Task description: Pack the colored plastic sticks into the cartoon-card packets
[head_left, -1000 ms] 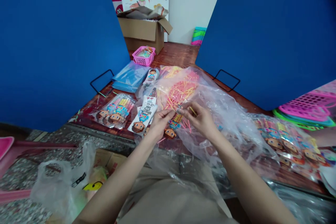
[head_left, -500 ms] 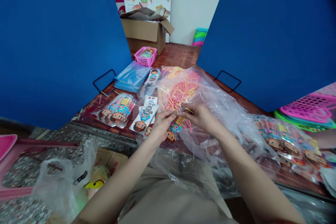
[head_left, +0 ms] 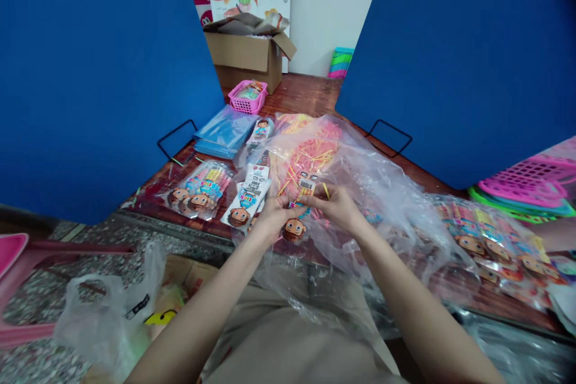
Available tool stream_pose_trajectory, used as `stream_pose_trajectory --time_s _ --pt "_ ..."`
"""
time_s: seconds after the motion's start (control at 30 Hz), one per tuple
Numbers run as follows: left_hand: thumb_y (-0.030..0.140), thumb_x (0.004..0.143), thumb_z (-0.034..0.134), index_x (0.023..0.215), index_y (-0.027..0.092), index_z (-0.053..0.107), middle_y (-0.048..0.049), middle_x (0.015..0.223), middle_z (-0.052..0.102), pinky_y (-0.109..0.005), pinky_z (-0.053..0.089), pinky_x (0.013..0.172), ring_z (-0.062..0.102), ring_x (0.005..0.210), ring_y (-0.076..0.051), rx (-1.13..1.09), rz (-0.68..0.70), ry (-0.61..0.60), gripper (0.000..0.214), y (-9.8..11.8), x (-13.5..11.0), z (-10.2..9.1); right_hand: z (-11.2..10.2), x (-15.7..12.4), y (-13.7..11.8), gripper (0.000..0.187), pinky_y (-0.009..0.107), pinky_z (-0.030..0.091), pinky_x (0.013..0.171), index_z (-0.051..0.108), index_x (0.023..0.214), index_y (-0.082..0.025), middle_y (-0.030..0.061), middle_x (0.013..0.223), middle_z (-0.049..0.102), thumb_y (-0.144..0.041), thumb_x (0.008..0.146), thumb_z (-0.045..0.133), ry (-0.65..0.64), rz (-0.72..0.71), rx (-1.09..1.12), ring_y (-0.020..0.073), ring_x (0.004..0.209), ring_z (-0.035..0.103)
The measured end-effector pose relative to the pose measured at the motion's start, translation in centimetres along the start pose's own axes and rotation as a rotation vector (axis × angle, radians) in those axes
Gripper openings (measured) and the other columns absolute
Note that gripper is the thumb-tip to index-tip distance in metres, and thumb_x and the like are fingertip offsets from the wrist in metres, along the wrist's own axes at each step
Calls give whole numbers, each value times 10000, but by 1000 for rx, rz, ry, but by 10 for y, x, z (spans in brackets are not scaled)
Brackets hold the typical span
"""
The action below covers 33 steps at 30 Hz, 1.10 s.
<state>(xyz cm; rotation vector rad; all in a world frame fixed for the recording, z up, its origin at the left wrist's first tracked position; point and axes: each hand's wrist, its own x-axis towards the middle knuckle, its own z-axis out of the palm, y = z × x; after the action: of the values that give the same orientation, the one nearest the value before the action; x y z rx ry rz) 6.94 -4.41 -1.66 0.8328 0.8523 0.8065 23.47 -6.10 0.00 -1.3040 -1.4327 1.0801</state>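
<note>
My left hand (head_left: 270, 216) and my right hand (head_left: 338, 207) both pinch a small printed packet (head_left: 297, 213) with a cartoon monkey face at its lower end and a barcode flap at the top. A thin yellow stick pokes out between my right fingers. Just behind the packet a big clear plastic bag (head_left: 360, 174) holds a heap of pink, orange and yellow sticks (head_left: 310, 153). Left of my hands lie finished packets (head_left: 245, 198) and a bundle of filled packets (head_left: 200, 189).
Blue panels stand left and right. At the back are an open cardboard box (head_left: 247, 51), a pink basket (head_left: 246, 96) and a blue stack of bags (head_left: 225, 131). More monkey packets (head_left: 490, 246) lie at right, below stacked baskets (head_left: 526, 186). A plastic bag (head_left: 108, 312) sits lower left.
The packet has been raised and straightened between both hands, so its barcode flap and monkey face now show. My right hand drew slightly closer to the left.
</note>
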Motion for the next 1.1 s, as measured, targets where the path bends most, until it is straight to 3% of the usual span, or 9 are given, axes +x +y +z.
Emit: stream_pose_trajectory --time_s 0.2,0.33,0.43,0.57,0.67,0.77,0.83,0.93,1.1 --pt "247 386 906 659 131 732 -37 604 685 -247 453 544 589 530 -130 17 -10 73 344 4 -2 -3 15 -2 -4 446 245 266 465 523 571 -190 -42 520 419 -572 672 730 51 -66 17 87 491 337" --pt "305 416 900 694 128 735 -41 581 678 -250 442 497 569 474 -131 77 -49 59 369 19 -8 -18 22 2 0 476 238 257 425 486 547 -199 -49 482 404 -599 699 694 82 -43 41 80 444 329" --pt "315 386 905 701 127 727 -43 584 679 -253 449 500 583 497 -149 188 19 176 407 45 -9 -52 18 9 10 470 234 232 378 500 597 -204 -50 477 424 -630 767 602 106 51 29 78 389 330" --pt "312 340 906 669 141 689 -21 541 656 -259 434 493 577 507 -174 395 110 469 429 83 -5 -119 16 22 26 459 235 249 395 518 597 -199 -56 470 414 -618 758 613 86 35 -68 79 390 334" --pt "321 400 884 644 143 666 -16 510 635 -260 429 531 614 586 -216 638 109 719 372 103 0 -162 29 38 32 418 241 286 439 602 637 -191 -41 482 464 -583 783 603 54 -51 -174 98 423 391" --pt "351 465 853 647 151 662 -42 557 658 -274 445 599 660 736 -279 931 38 843 331 111 7 -187 54 61 29 386 265 378 556 677 695 -190 13 605 590 -541 828 587 49 -176 -383 138 552 516" --pt "384 506 831 745 158 682 -74 697 711 -291 462 662 669 849 -309 1138 -23 859 361 112 11 -195 71 79 24 375 285 426 657 712 796 -174 68 769 647 -518 856 576 43 -166 -587 168 668 585" --pt "429 605 773 1005 162 666 -134 988 722 -340 472 773 645 993 -341 1407 -76 857 493 111 15 -199 92 104 19 402 275 444 741 706 969 -129 142 1018 645 -499 851 602 -63 -43 -829 196 822 638" --pt "443 773 621 1155 147 608 -193 1113 660 -421 445 872 607 1035 -365 1584 12 902 483 102 7 -194 102 129 23 417 238 434 680 698 937 -107 136 971 694 -479 751 719 -165 99 -912 209 849 650"
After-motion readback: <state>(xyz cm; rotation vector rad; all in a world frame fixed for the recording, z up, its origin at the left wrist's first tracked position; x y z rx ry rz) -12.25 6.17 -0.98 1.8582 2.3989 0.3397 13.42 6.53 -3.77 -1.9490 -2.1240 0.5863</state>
